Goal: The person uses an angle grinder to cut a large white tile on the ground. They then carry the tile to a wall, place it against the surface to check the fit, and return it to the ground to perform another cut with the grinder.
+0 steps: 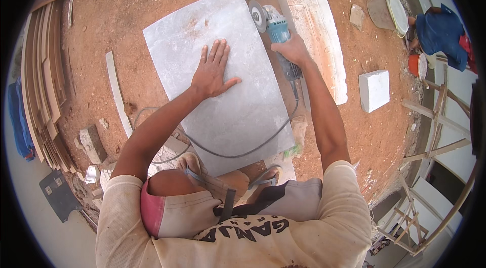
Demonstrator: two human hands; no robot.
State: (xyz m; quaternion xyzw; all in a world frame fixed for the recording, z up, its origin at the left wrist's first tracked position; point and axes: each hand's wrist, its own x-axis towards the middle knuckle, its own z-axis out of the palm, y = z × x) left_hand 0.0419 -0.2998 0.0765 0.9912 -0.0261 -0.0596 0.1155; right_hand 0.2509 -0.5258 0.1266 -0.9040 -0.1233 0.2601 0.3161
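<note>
A large grey tile (238, 116) lies in front of me, with a brownish smudge near its far end. My left hand (213, 69) rests flat on it, fingers stretched out and thumb spread to the right. Wrapped round the body of a teal angle grinder (278, 27) is my right hand (292, 49). The grinder's disc (257, 16) stands at the tile's right edge, near the far corner; whether it touches the tile I cannot tell. From the grinder's rear a dark cable (263, 141) loops across the tile's near part.
White blocks (319, 35) lie right of and beyond the tile, with a smaller block (374, 91) farther right. Long boards (48, 65) are stacked at left. A bucket (387, 10) and another person (440, 35) are at far right. Wooden frames (438, 116) stand below them.
</note>
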